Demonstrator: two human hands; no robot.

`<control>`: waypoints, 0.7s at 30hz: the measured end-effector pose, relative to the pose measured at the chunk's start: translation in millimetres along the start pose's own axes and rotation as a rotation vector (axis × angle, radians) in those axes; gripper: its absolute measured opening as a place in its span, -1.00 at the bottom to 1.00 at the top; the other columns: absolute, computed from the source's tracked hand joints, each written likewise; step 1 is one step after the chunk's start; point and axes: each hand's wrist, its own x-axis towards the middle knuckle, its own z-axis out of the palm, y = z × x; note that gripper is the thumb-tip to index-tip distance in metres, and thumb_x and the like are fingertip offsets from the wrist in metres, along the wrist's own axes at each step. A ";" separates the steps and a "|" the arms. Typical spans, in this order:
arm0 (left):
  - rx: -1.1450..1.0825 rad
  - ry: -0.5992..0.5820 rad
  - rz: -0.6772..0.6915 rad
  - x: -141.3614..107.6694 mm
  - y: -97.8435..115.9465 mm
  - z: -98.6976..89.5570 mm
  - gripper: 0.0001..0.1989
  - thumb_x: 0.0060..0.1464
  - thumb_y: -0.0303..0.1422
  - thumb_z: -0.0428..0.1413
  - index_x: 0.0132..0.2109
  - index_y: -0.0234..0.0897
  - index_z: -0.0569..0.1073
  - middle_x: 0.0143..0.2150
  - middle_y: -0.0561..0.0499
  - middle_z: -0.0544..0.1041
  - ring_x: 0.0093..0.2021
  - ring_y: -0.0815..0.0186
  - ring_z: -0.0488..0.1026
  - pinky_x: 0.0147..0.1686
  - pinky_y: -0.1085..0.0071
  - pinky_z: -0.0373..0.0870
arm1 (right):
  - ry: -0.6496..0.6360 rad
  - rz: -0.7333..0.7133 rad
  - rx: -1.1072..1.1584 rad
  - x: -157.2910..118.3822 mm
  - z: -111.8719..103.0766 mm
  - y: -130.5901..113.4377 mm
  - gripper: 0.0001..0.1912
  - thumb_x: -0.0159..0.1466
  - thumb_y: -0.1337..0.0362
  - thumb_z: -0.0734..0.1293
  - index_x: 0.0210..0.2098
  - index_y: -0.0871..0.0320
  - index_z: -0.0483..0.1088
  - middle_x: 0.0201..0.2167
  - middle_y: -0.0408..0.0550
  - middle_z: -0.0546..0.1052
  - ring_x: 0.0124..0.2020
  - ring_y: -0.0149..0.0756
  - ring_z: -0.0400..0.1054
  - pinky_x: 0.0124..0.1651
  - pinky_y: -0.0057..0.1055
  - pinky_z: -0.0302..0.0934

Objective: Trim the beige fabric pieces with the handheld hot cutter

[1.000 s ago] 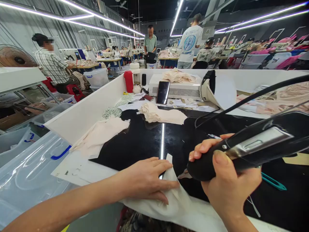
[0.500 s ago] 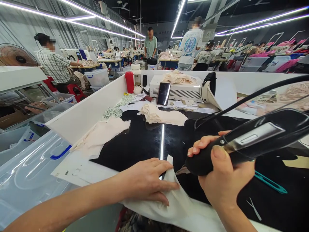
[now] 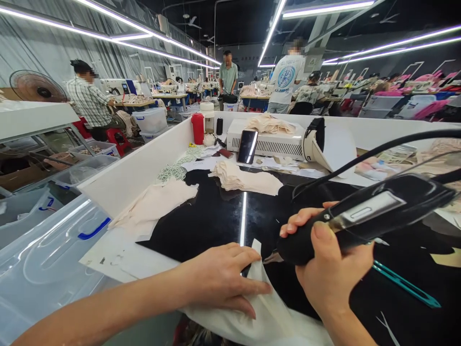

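My right hand (image 3: 329, 262) is wrapped round a black corded handheld power tool (image 3: 360, 221), with the thumb beside its silver panel. The tool's flat metal tip (image 3: 273, 257) points left, close to a piece of cream fabric (image 3: 264, 298) at the table's near edge. My left hand (image 3: 223, 278) lies on that fabric with its fingers spread, pressing it down. One narrow end of the fabric sticks up past the fingertips. Whether the tip touches the cloth I cannot tell. To the right of my right hand lie a teal plastic tool (image 3: 406, 284) and white tweezers (image 3: 388, 327).
Cream fabric pieces lie on the black tabletop (image 3: 201, 216), in a stack (image 3: 248, 178) and a spread pile (image 3: 154, 206). Behind them stand a phone (image 3: 248, 146), a white vented box (image 3: 234, 139) and a red cup (image 3: 198, 129). The tool's cable (image 3: 378, 149) arches across the right side. Co-workers are further back.
The camera view has tilted up slightly, so the table sits lower in the picture. The tool tip is a little nearer the fabric's upright end. My left hand keeps its place on the cloth.
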 end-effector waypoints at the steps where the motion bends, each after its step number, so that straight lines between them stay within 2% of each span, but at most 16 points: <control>1: -0.001 0.003 0.001 0.3 -0.1 0.7 -0.43 0.50 0.17 0.23 0.38 -0.07 0.64 0.38 -0.33 0.52 0.23 -0.02 0.62 0.28 0.14 0.59 | -0.006 0.005 -0.007 0.0 -1.1 1.8 -0.54 0.24 0.13 0.70 -0.03 0.01 0.46 -0.44 -0.29 0.65 -0.54 -0.31 0.51 -0.46 -0.36 0.54; 5: 0.003 -0.004 -0.007 1.4 -1.2 3.5 -0.40 0.48 0.20 0.23 0.37 -0.08 0.65 0.39 -0.33 0.53 0.30 -0.02 0.60 0.35 0.15 0.56 | -0.052 0.037 -0.037 -0.1 -6.0 9.3 -0.58 0.31 0.10 0.69 -0.04 0.00 0.45 -0.42 -0.29 0.66 -0.50 -0.32 0.53 -0.41 -0.36 0.57; 9: -0.017 -0.012 -0.039 -0.5 -1.7 4.0 -0.40 0.49 0.19 0.22 0.38 -0.10 0.64 0.42 -0.35 0.53 0.30 -0.06 0.62 0.34 0.11 0.59 | -0.056 0.045 -0.061 3.0 -9.6 13.2 -0.51 0.29 0.01 0.71 -0.02 0.00 0.45 -0.41 -0.29 0.65 -0.48 -0.31 0.53 -0.39 -0.36 0.56; 12: -0.035 -0.022 -0.105 -0.4 -0.8 1.8 -0.45 0.58 0.11 0.15 0.44 -0.10 0.59 0.41 -0.31 0.57 0.26 -0.04 0.66 0.30 0.14 0.62 | -0.042 0.027 -0.118 10.0 -15.9 13.4 -0.47 0.26 -0.04 0.72 -0.03 -0.01 0.44 -0.39 -0.29 0.65 -0.47 -0.30 0.52 -0.34 -0.33 0.54; 15: -0.064 -0.042 -0.219 4.7 0.2 0.4 -0.55 0.65 -0.05 0.13 0.45 -0.16 0.55 0.28 -0.21 0.67 0.17 0.05 0.69 0.22 0.22 0.66 | -0.065 0.015 -0.207 21.3 -27.6 11.1 -0.47 0.27 -0.08 0.71 -0.05 -0.03 0.41 -0.33 -0.25 0.66 -0.43 -0.24 0.54 -0.26 -0.23 0.54; 18: -0.057 -0.052 -0.316 12.9 0.4 1.7 -0.64 0.57 -0.19 0.28 0.35 -0.21 0.60 0.18 -0.14 0.70 0.10 0.10 0.68 0.21 0.26 0.64 | -0.082 0.007 -0.369 34.9 -42.8 7.0 -0.45 0.26 -0.17 0.67 -0.04 -0.06 0.41 -0.24 -0.16 0.68 -0.33 -0.12 0.59 -0.13 -0.12 0.54; 21: -0.022 -0.059 -0.352 20.0 -0.7 3.0 -0.76 0.50 -0.26 0.36 0.19 -0.23 0.67 0.12 -0.10 0.69 0.06 0.12 0.66 0.15 0.29 0.62 | -0.109 0.013 -0.549 47.7 -59.1 4.1 -0.36 0.23 -0.29 0.62 0.03 -0.07 0.42 -0.09 -0.05 0.71 -0.11 0.04 0.64 0.00 -0.05 0.54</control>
